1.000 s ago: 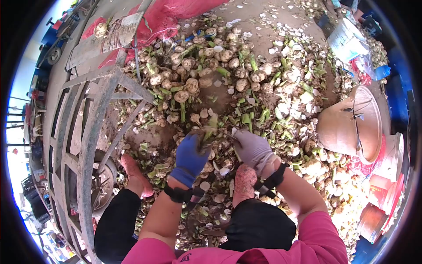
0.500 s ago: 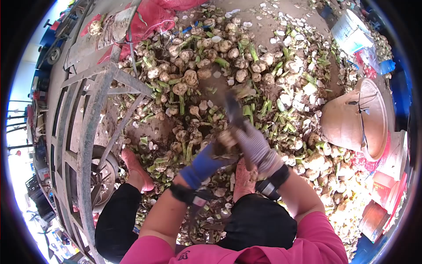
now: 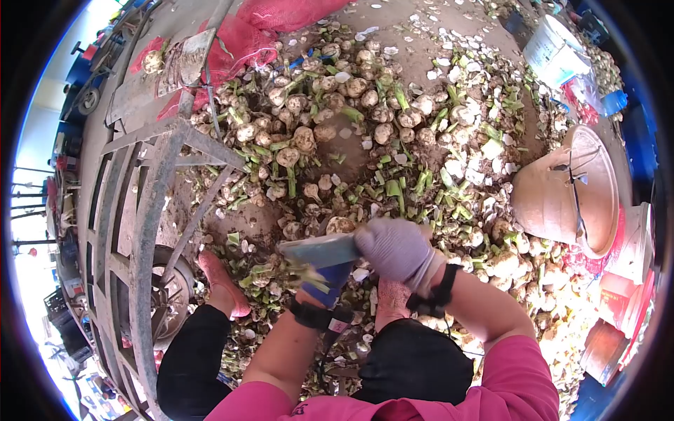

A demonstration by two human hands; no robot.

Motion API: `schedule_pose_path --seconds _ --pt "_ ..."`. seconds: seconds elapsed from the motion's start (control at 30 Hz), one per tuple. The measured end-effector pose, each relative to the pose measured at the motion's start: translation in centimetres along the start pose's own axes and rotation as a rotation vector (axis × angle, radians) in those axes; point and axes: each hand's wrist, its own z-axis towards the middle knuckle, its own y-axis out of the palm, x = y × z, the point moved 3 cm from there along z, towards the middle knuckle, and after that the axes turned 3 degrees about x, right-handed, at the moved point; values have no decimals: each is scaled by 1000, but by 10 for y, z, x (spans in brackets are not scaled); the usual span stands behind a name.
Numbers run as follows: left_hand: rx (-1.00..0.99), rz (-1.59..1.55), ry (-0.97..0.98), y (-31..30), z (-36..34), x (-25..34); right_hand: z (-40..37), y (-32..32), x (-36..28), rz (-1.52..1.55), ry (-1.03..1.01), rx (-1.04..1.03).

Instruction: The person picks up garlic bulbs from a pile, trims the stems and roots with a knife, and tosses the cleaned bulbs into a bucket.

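Brown floor (image 3: 414, 64) beneath a wide scatter of soil-stained bulbs (image 3: 303, 139), green stalk pieces (image 3: 394, 188) and white flakes (image 3: 455, 168).

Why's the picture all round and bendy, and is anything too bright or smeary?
Head view: probably a very wide lens, making black corners and a bowed frame; glare bleaches the far left and bulbs at lower right; the blade in the right hand looks smeared, probably from moving.

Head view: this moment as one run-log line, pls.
right grip: gloved, holding knife | left grip: blue glove, partly hidden by knife, hold unclear | bulbs, stalk pieces: strewn on floor
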Motion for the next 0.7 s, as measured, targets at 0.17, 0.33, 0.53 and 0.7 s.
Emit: schedule_pose_path --seconds 0.17,0.33,0.53,0.7 --pt "79 -1052 -381 -55 18 80 -35 28 100 247 837 320" --pt "-356 -301 170 -44 20 134 -19 -5 61 352 679 342" --pt "-175 531 -367 -82 17 -13 -36 42 77 487 852 106" --pt "-187 114 -409 -92 -3 16 -16 121 71 850 845 45"
